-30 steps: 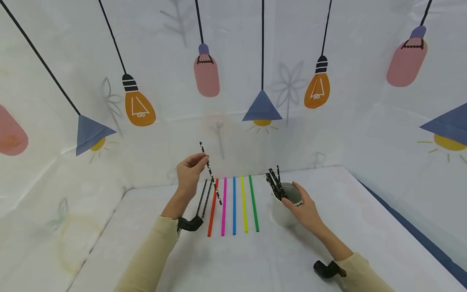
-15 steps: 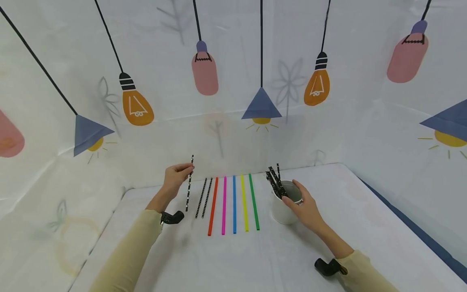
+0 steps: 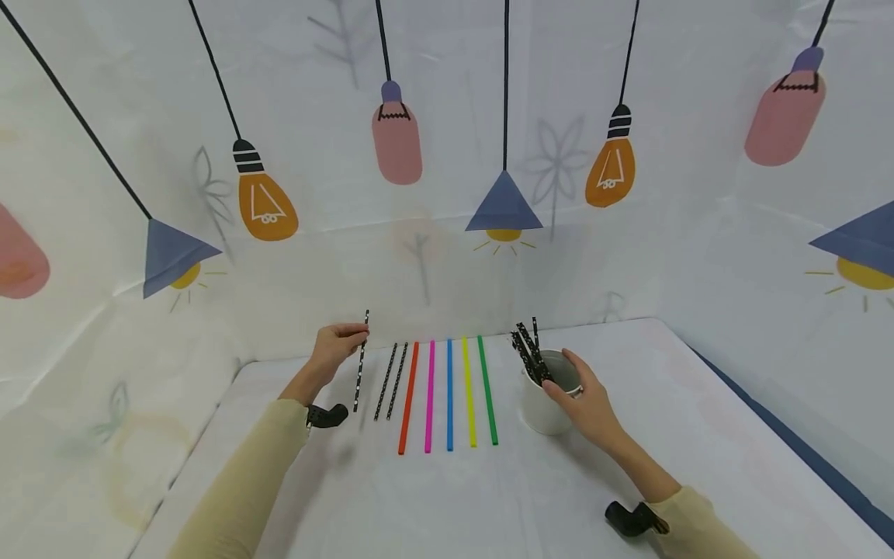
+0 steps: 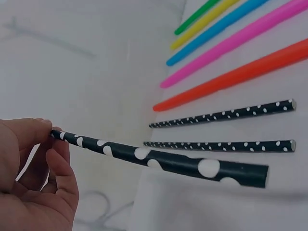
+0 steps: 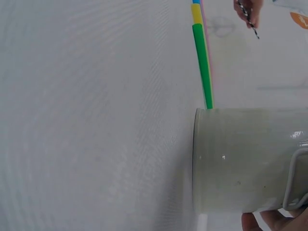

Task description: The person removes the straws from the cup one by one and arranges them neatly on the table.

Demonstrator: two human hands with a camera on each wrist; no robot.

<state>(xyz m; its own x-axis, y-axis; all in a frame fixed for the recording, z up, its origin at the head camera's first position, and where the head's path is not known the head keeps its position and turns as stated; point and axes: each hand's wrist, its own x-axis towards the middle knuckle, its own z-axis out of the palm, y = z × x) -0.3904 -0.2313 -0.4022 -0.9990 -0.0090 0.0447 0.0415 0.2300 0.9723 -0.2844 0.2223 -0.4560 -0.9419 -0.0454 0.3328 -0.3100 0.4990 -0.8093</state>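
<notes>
My left hand [image 3: 331,353] pinches a black paper straw with white dots [image 4: 154,158] near its upper end. That straw slants downward over the table, just left of two more dotted straws [image 3: 391,382] lying side by side. Right of those lies a row of plain straws: red [image 3: 408,400], pink [image 3: 429,396], blue [image 3: 450,396], yellow [image 3: 469,392] and green [image 3: 487,392]. My right hand [image 3: 590,404] grips the rim and side of a white metal pail [image 3: 541,411]; several dotted straws [image 3: 528,353] lean in it.
A white cloth covers the table [image 3: 447,505]. Behind it hangs a white backdrop [image 3: 447,279] printed with lamps and bulbs. A dark blue strip [image 3: 789,446] runs along the table's right edge. Each wrist wears a black camera mount [image 3: 328,417].
My left hand has moved left and down with its straw, from above the red straw to the left of the two lying dotted straws. My right hand stays on the pail.
</notes>
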